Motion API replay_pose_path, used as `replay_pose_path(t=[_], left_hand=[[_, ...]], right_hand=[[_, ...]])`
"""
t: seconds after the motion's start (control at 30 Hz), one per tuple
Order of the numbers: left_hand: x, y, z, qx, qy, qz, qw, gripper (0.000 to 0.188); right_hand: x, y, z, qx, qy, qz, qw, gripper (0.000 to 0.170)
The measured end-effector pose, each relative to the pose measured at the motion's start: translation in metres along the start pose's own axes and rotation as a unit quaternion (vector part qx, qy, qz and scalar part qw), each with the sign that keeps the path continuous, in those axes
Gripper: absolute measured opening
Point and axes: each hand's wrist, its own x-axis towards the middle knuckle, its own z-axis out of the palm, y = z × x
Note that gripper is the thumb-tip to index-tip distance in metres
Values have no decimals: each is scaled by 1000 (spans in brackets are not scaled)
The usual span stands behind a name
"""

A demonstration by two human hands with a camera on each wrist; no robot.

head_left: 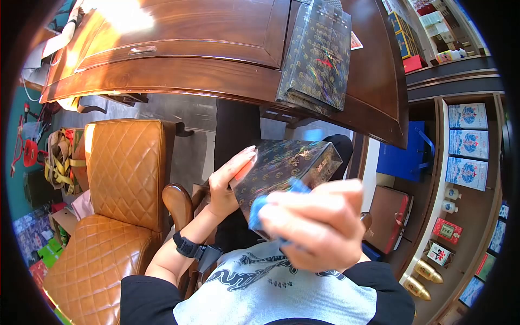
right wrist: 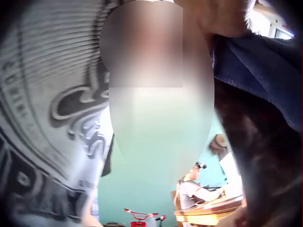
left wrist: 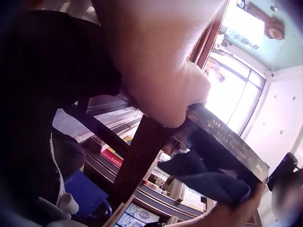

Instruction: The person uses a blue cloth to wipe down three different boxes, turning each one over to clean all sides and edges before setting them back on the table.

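Observation:
A dark patterned box (head_left: 287,162) is tilted above the lap, its printed side edge (left wrist: 227,139) showing in the left wrist view. The left hand (head_left: 230,181) grips the box at its left end, thumb and fingers round it. In front of the box, the right hand (head_left: 319,225), blurred, pinches a blue cloth (head_left: 260,211) against its near side. The cloth looks dark blue in the left wrist view (left wrist: 203,177) and the right wrist view (right wrist: 265,71). Parts of the box are hidden behind the right hand.
A similar larger box (head_left: 319,59) lies on the wooden desk (head_left: 179,70) ahead. A tan quilted chair (head_left: 122,173) stands at left, its wooden armrest beside the left forearm. Shelves (head_left: 441,135) with boxes and small items, and a blue bag (head_left: 406,154), are at right.

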Motion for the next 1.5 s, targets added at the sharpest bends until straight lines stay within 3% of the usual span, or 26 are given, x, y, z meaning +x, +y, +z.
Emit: replay_pose_path(t=[0.03,0.07,0.17,0.27,0.3,0.37,0.43,0.5,0.53,0.57,0.63,0.77,0.9,1.0,1.07,1.13,1.23,1.43,1.5], left_hand=[[1,5,-1,-4,-4,-19,1000,47],[1,2,-1,12,-5,1,1000,46],[4,3,2,31,6,9,999,45],[5,-3,1,35,0,46,998,46],[5,-4,1,42,-3,49,998,47],[5,1,0,42,-4,36,998,47],[3,1,0,34,-4,20,999,48],[-1,-4,0,22,-2,3,1000,48],[1,-3,-2,57,-13,46,997,48],[-1,3,-1,28,-13,-25,999,47],[-5,-1,3,-44,11,-73,996,46],[2,0,2,-15,13,-26,999,44],[5,2,0,25,0,8,1000,45],[6,2,0,37,-4,27,999,46],[4,0,-1,36,-6,17,999,47],[3,-1,-1,22,-7,1,1000,48],[1,-2,-1,-2,-6,-20,1000,51],[-1,-9,-2,2,3,1,1000,46],[-9,-9,2,-33,25,-74,996,43]], right_hand=[[-1,-4,-2,18,-33,-11,999,37],[-2,-3,4,10,-11,-24,1000,35],[13,9,-8,-34,8,40,999,27],[15,37,2,-95,162,88,978,23],[14,40,2,-109,171,114,973,24],[13,36,3,-109,161,80,978,25],[5,28,0,-68,89,18,994,40],[2,9,2,-32,22,-12,999,33],[2,0,3,-18,7,-38,999,32],[2,-5,5,-5,-9,-63,998,31],[3,-5,9,11,13,-53,998,32],[8,9,1,-4,29,36,999,31],[11,40,2,-64,148,64,985,26],[8,47,5,-10,188,130,974,21],[6,46,7,109,207,184,955,19],[2,51,11,217,223,210,927,11],[1,52,13,363,229,301,852,16],[-1,56,22,432,202,313,821,19],[-8,64,30,446,173,320,818,17]])
